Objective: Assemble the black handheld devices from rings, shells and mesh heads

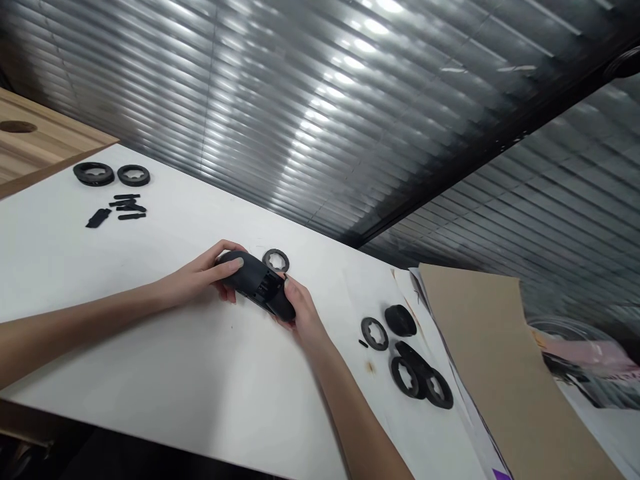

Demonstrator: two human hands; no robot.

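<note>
A black, elongated, curved plastic housing (254, 275) is held above the white table between both hands. A recess near its right end shows small slots or ribs inside. My left hand (213, 268) is closed round the left end, thumb on top and fingers mostly hidden beneath. The other end is gripped by my right hand (303, 308), with its thumb beside the recess and its fingers partly hidden. Just behind the housing lies a black ring with a notched inner edge (276, 261).
Far left on the white table (165, 360) lie black rings (134, 175) and several flat black strips (131, 208). More rings (375, 333) and a round black piece (401, 321) lie to the right, near a brown cardboard sheet (480, 347). A corrugated metal wall (280, 113) rises behind.
</note>
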